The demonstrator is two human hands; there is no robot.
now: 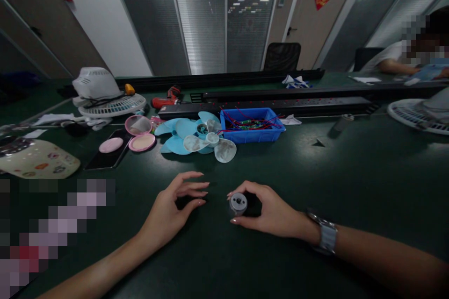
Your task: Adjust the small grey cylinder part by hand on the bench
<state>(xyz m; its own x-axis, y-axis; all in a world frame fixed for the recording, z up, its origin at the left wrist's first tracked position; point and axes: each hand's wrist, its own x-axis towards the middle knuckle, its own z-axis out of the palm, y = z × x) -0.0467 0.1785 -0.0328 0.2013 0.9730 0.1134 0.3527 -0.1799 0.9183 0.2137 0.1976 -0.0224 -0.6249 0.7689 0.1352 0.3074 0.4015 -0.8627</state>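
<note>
My right hand [275, 210], with a watch [327, 236] on its wrist, has thumb and fingers around a small grey cylinder [239, 202]. The cylinder stands upright on the dark green table [196, 271], and its round top face shows a few dark holes. To the left of it, my left hand [175, 203] is open just above the table, fingers stretched toward the cylinder and holding nothing. Beyond both hands lie light blue fan blades [171, 142], with a smaller greyish fan blade [224, 149] on top.
A blue bin [252, 135] holds circuit boards and red wires. White fans [112, 105] lie at both sides. A red drill [166, 100], long black bars [273, 107], a phone [105, 161], a pink compact [141, 141] and another cylinder [345, 121] surround the work area. A person [396, 60] sits far right.
</note>
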